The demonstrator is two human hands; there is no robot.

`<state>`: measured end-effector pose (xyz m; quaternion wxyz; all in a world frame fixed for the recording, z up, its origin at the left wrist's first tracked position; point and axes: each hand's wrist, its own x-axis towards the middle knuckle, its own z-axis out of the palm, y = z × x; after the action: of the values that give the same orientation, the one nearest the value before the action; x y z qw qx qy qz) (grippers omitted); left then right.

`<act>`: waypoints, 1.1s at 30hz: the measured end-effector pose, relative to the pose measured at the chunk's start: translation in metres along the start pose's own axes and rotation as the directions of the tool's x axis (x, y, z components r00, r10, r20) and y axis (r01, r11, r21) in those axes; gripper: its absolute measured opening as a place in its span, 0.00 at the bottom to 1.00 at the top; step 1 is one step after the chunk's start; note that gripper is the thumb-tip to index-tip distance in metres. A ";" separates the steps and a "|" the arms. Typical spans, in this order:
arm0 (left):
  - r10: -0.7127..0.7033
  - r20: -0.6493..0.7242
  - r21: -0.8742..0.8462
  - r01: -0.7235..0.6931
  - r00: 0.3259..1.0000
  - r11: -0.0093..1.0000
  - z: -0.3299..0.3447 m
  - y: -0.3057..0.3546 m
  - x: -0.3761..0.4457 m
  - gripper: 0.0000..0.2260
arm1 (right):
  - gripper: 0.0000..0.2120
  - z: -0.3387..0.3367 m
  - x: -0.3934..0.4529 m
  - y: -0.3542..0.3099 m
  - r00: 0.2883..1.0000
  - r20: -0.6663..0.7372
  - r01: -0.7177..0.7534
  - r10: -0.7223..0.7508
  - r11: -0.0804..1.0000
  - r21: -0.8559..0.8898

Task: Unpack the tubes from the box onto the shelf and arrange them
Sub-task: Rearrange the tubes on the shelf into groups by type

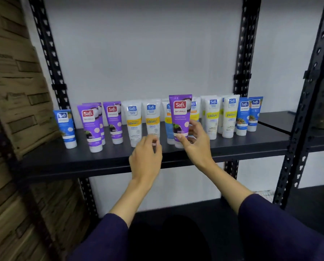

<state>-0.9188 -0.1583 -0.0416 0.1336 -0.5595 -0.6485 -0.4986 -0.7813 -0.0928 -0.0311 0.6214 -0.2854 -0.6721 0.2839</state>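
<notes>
Several upright tubes stand cap-down in a row on the black shelf [67, 162]: blue, purple, and white with yellow bands. My right hand [197, 143] grips a purple Naturals tube [180, 117] at its lower part, in front of the row's middle. My left hand [147, 157] reaches with loosely curled fingers to the cap end of a white Vitamin C tube [152, 117]; whether it pinches the cap is unclear. A lone blue tube [65, 127] stands at the far left, and two blue tubes [248, 114] end the row on the right. No box is in view.
Black perforated uprights [244, 53] frame the shelf against a white wall. Stacked cardboard cartons [12, 91] fill the left side. A lower black shelf [223, 206] lies below, and a neighbouring shelf [281, 119] continues to the right.
</notes>
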 end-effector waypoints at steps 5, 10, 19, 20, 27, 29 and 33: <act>-0.058 -0.060 0.172 0.068 0.997 0.983 -0.057 -0.073 0.001 0.05 | 0.23 0.077 -0.010 -0.026 0.985 0.168 0.020 -0.034 0.996 0.083; -0.018 0.011 0.341 0.014 1.000 0.940 -0.080 -0.122 0.000 0.08 | 0.22 0.144 -0.018 -0.030 0.954 0.300 -0.008 -0.029 0.992 0.123; 0.021 -0.063 0.403 0.006 0.998 0.915 -0.085 -0.153 -0.006 0.11 | 0.19 0.192 0.004 -0.016 0.934 0.346 -0.104 0.087 0.994 0.032; 0.019 -0.075 0.406 0.014 0.997 0.914 -0.086 -0.156 -0.006 0.12 | 0.19 0.195 0.006 -0.014 0.932 0.349 -0.109 0.099 0.994 0.009; -0.156 -0.191 0.281 0.206 0.969 0.937 -0.102 -0.162 0.019 0.09 | 0.21 0.205 0.011 -0.014 0.948 0.284 -0.120 0.142 0.988 -0.092; -0.315 -0.227 0.129 0.349 0.921 0.928 -0.107 -0.166 0.041 0.13 | 0.21 0.206 0.011 -0.012 0.948 0.282 -0.121 0.145 0.988 -0.100; -0.529 -0.137 -0.115 0.517 0.837 0.848 -0.112 -0.176 0.085 0.26 | 0.22 0.206 0.010 -0.007 0.953 0.275 -0.109 0.129 0.990 -0.087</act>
<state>-1.1417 -0.1754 -0.0142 0.0244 -0.3227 -0.7446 -0.5837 -0.9872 -0.0956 -0.0329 0.4916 -0.3043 -0.7443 0.3342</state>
